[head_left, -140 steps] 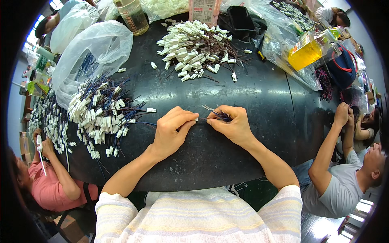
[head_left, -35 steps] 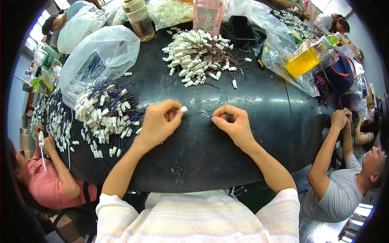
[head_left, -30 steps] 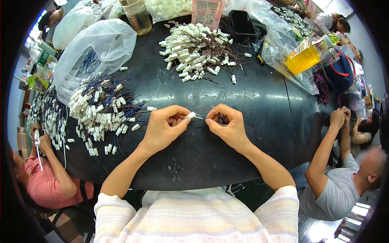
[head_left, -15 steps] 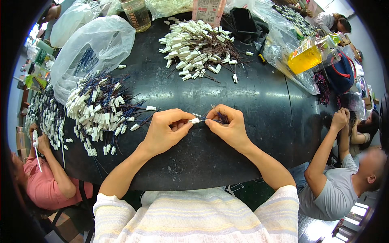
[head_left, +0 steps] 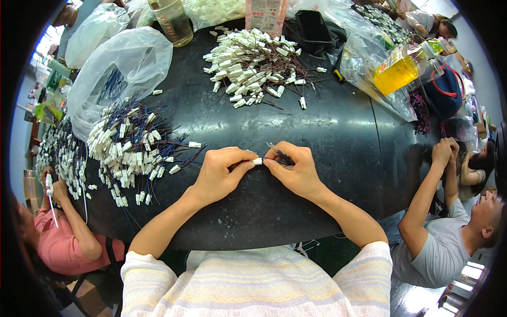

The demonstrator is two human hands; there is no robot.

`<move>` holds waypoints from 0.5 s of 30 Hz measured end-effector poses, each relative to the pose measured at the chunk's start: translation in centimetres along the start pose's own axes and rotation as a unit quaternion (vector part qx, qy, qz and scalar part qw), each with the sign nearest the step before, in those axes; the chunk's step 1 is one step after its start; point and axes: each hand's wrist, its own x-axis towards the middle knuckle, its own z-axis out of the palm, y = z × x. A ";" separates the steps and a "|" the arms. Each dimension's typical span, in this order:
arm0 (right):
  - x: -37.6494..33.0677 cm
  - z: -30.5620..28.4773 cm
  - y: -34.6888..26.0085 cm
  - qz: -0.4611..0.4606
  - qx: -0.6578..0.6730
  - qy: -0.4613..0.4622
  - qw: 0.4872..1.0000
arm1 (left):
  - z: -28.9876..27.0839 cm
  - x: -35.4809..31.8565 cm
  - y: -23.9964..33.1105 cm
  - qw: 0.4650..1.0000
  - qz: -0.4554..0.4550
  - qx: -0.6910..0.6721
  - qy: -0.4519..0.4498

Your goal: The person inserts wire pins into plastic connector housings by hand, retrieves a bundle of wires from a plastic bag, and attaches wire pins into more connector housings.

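Above the table, in front of my chest, both hands meet at a small white plastic connector (head_left: 257, 161). My left hand (head_left: 221, 173) pinches it between thumb and forefinger. My right hand (head_left: 297, 171) is closed on a small bunch of thin dark wires (head_left: 283, 157), its thumb and forefinger close to the connector's right end. A wire seems to run into that end, though the fingertips partly hide the join. To the left of my left hand lies a pile of white connectors with blue and dark wires (head_left: 127, 145).
Another pile of white connectors with brown wires (head_left: 248, 68) lies on the far side of the black table (head_left: 317, 216). Around it are a clear plastic bag (head_left: 124, 58), a bottle (head_left: 173, 24), a phone (head_left: 313, 26) and a yellow-liquid bottle (head_left: 395, 74). People work at both sides.
The fingertips of my two hands have come closer together at the connector. My right hand has shifted slightly left, and the wires in it lie at a different angle.
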 end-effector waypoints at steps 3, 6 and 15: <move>0.2 0.0 0.2 0.004 -0.003 0.017 1.000 | -1.0 1.5 -0.5 0.998 -0.017 -0.031 -0.049; 0.5 -0.2 -0.2 0.057 0.038 0.038 0.997 | -2.3 5.1 -1.5 0.971 0.094 0.197 0.101; 0.4 -0.4 -0.2 0.091 0.064 0.072 0.991 | -1.9 6.6 -3.0 0.918 0.147 0.335 0.154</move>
